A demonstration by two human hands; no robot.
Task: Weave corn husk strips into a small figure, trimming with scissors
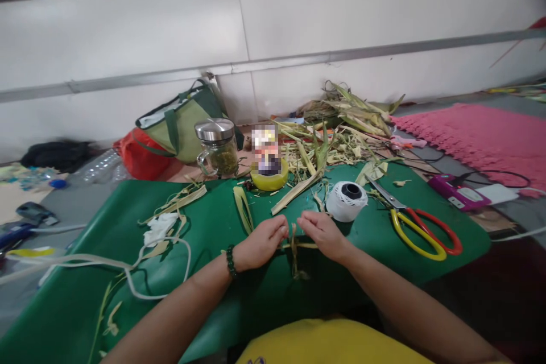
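Note:
My left hand (261,243) and my right hand (323,233) are close together over the green mat (213,290). Both are closed, fingers pinched on thin strips of dried corn husk (295,250) that cross between them, with one strip hanging toward me. A dark bead bracelet (231,261) is on my left wrist. A spool of white thread (346,200) stands just beyond my right hand. More loose husk strips (243,207) lie just beyond my left hand.
Red and yellow scissors (420,227) lie right of the spool. A pile of corn husks (341,125), a yellow tape roll (269,181), a glass jar with metal lid (217,148) and a green bag (183,122) sit at the back. A white cord (128,273) and a pink mat (478,136) flank the mat.

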